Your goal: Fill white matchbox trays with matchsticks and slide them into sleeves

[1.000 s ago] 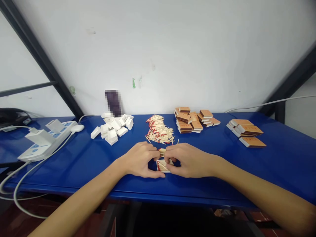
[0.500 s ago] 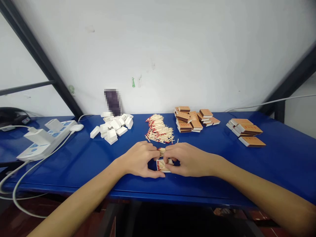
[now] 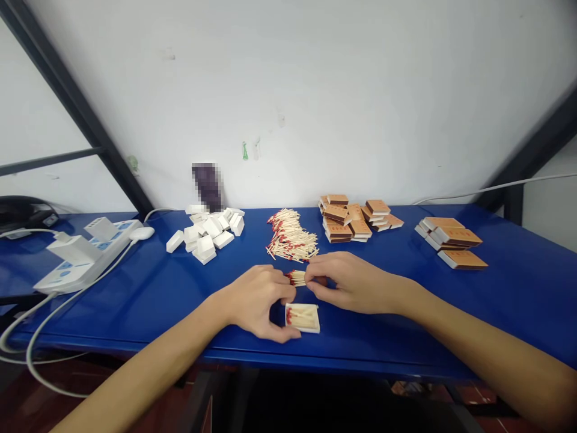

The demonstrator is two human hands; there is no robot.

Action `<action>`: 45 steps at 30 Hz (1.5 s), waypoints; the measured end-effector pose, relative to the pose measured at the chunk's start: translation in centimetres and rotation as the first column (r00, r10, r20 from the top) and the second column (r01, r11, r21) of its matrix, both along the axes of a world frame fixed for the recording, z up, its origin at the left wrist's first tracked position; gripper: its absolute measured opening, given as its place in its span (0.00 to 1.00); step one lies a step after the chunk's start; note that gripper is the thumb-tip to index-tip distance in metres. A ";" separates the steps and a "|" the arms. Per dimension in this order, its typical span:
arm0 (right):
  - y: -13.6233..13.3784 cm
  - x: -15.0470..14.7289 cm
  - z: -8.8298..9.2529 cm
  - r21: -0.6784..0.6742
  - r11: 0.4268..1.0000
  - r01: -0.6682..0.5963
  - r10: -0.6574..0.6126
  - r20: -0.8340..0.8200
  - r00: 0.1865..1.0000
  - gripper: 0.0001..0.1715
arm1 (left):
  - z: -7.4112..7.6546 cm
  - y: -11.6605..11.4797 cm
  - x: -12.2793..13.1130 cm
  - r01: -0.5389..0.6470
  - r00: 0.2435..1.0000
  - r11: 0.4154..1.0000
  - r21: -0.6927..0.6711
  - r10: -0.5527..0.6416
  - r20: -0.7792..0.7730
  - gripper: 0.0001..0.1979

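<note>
A white matchbox tray (image 3: 311, 328) lies face up near the table's front edge, with some red-tipped matches (image 3: 300, 317) in it. My left hand (image 3: 261, 300) is curled about the tray's left end, thumb at the near side and fingers at the far side. Just beyond the tray is a small row of matches (image 3: 296, 278), heads to the left. The fingers of my right hand (image 3: 347, 282) are closed at the right end of this row; the fingertips are partly hidden. Farther back lies a large heap of loose matches (image 3: 291, 234).
White matchbox trays (image 3: 211, 227) are piled at the back left, near a power strip (image 3: 90, 255) with white cables. Brown matchbox sleeves (image 3: 356, 222) are heaped behind my right hand. More matchboxes (image 3: 455, 234) are stacked at the right on the blue table (image 3: 180, 300).
My right hand has moved from over the tray away to the row of matches behind it. The tray and my left hand have shifted slightly nearer the front edge.
</note>
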State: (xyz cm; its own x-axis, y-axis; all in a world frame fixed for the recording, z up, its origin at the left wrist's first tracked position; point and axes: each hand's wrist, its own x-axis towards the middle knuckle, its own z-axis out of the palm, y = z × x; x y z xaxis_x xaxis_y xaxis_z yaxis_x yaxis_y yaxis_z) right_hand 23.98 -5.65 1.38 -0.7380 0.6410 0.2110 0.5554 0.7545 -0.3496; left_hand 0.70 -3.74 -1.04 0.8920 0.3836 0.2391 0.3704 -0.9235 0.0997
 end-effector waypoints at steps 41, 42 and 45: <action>0.8 0.5 -0.7 0.092 0.988 0.123 -0.130 0.077 0.988 0.10 | -0.1 0.3 -0.1 -0.049 0.998 0.998 -0.029 0.048 -0.026 0.26; 0.8 0.5 -0.9 0.093 0.989 0.118 -0.126 0.082 0.989 0.13 | -0.1 0.3 -0.1 -0.048 0.999 0.998 -0.029 0.048 -0.025 0.26; 0.9 0.4 -1.3 0.091 0.992 0.085 -0.093 0.079 0.993 0.15 | 0.0 0.4 -0.3 -0.048 0.999 0.999 -0.023 0.048 -0.019 0.27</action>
State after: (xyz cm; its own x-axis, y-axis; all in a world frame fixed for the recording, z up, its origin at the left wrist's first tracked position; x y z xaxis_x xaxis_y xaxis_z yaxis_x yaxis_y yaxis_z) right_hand 24.43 -4.76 0.12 -0.6962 0.6866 0.2094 0.6459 0.7265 -0.2346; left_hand 0.45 -3.37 -1.07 0.8768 0.4312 0.2127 0.4161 -0.9022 0.1139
